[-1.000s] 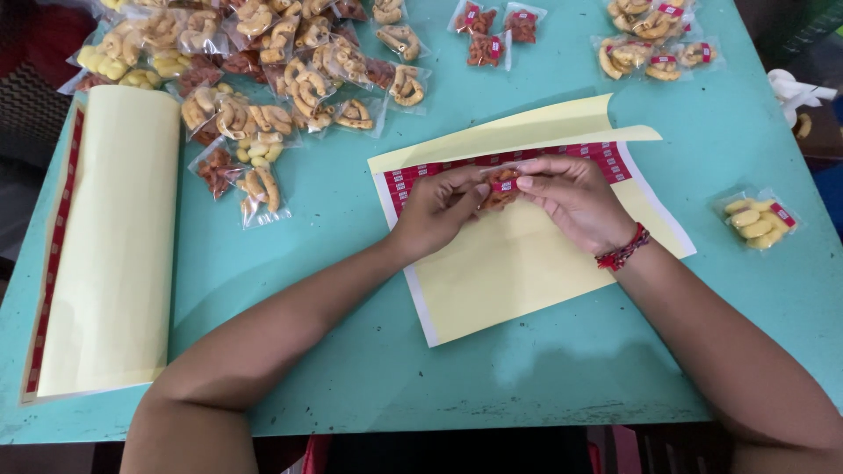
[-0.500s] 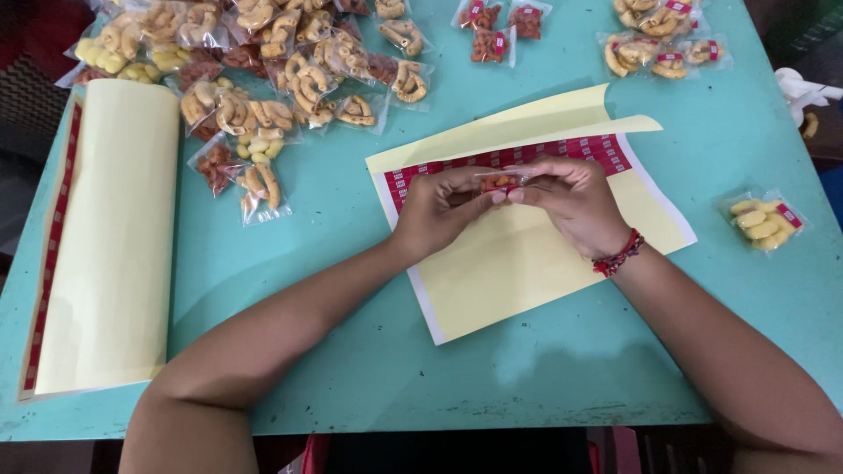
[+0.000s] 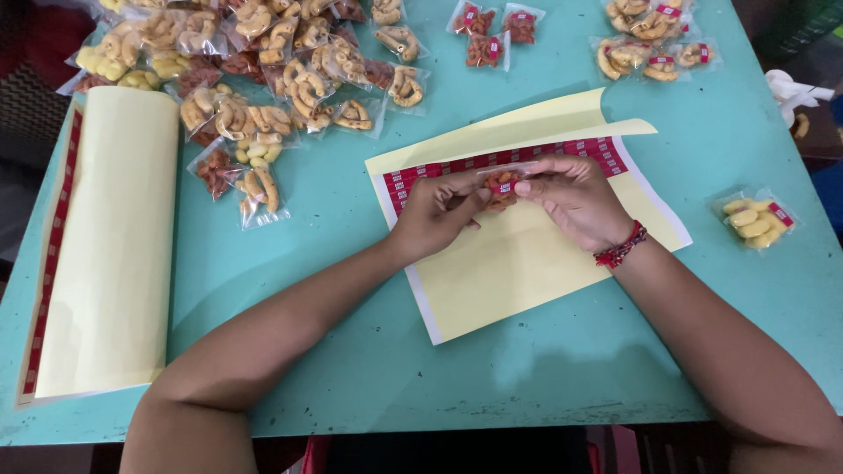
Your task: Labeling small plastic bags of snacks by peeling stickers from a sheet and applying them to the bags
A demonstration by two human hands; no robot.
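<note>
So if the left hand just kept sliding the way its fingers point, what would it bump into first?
Probably the right hand: the left hand points right, and both pinch the same small snack packet over the sticker sheet. Their fingertips look almost touching.

Two yellow sheets (image 3: 527, 254), two hands (image 3: 575, 197), many snack packets (image 3: 290, 79).

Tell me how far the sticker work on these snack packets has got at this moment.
Done: packets with red stickers lie at the table's far edge, one more on the right. In hand: left hand and right hand hold a small packet over the sticker sheet; it already carries a red sticker. Left: the far-left pile shows no stickers.
</note>
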